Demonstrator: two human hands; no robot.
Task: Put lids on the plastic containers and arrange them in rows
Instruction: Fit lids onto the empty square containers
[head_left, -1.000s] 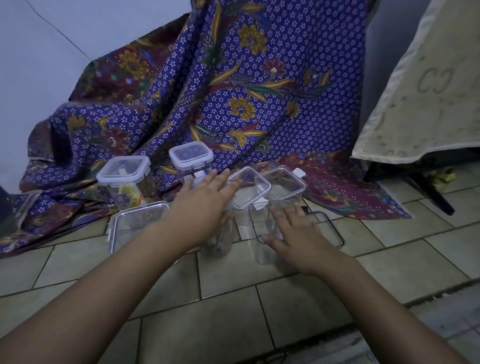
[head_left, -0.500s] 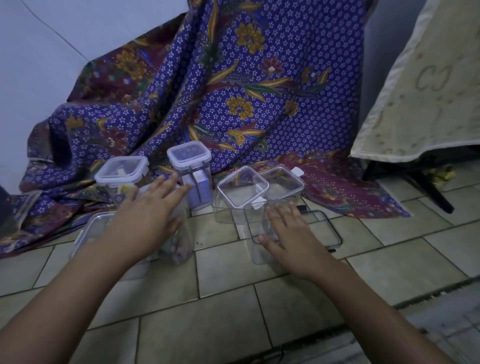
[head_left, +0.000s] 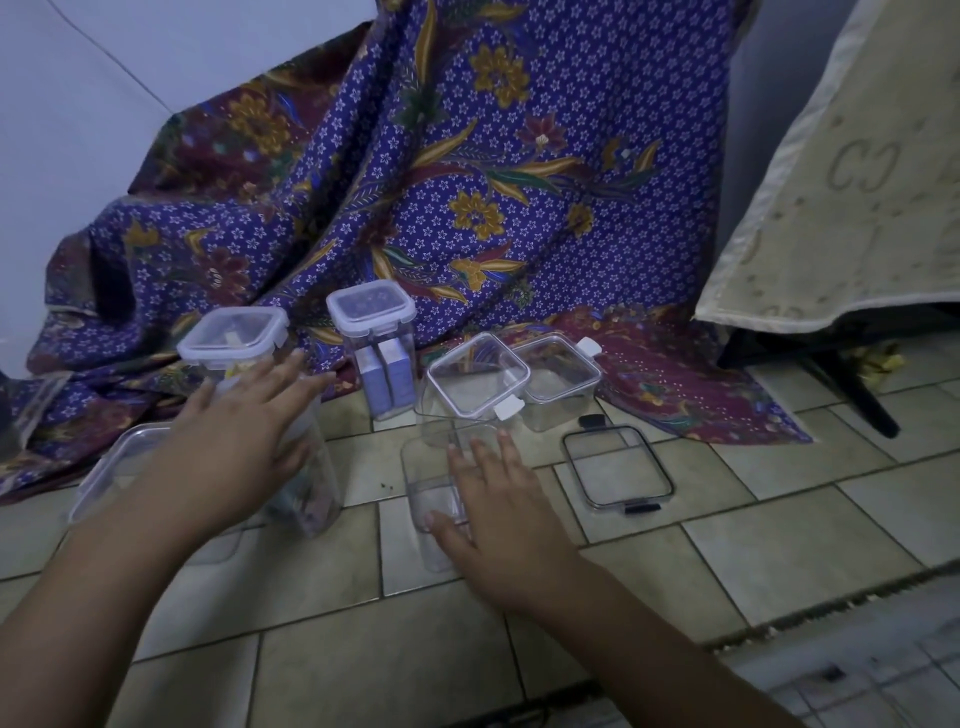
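Capping or lining up, which is it here? asks the first.

Lining up on the left, capping on the right, I'd judge, says the second. The left hand (head_left: 244, 441) lies with straight, spread fingers over the top of a tall container (head_left: 311, 483) that has something in it; it grips nothing. The right hand (head_left: 501, 501) rests flat, fingers straight, on a clear container (head_left: 428, 499) standing on the tiled floor (head_left: 779, 545), with the thumb against its near side.

Is that one capped?

I cannot tell; the plastic is too clear. A loose lid (head_left: 618, 467) with dark clips lies just to its right, and neither hand touches it.

And the others?

A capped pair (head_left: 371, 312) stands at the back against the patterned cloth (head_left: 467, 182). Beside them, a low pair (head_left: 478, 374) has lids that sit askew, probably not clipped.

So what does the next move call for?

Probably a reach to the right for the loose lid. It then has to sit square on a rim before the clips are pressed. The tall container needs a low push into line, since a shove at the top could tip it.
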